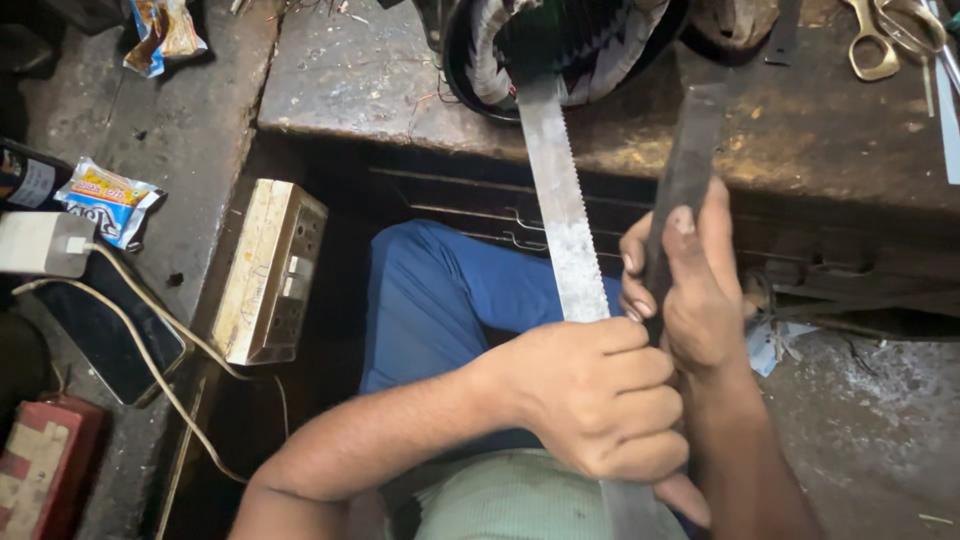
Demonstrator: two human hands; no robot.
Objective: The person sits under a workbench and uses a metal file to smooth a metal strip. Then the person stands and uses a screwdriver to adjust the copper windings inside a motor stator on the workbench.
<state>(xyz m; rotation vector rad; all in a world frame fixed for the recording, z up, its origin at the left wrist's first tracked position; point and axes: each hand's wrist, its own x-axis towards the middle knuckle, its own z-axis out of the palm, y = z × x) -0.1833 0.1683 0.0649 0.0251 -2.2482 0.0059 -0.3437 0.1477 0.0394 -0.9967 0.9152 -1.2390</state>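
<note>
Head view: saw blade [560,215] in left fist [600,395].

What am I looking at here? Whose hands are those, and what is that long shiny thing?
The camera sits on a person's head and looks down, so you see their own two arms. The left hand is wrapped around a long, flat metal blade with tiny teeth along one edge. The right hand grips a dark flat bar and holds it up by the blade. Both lean on a worn workbench, where scissors lie. On the left are a switch box and a phone with a charger.
</note>
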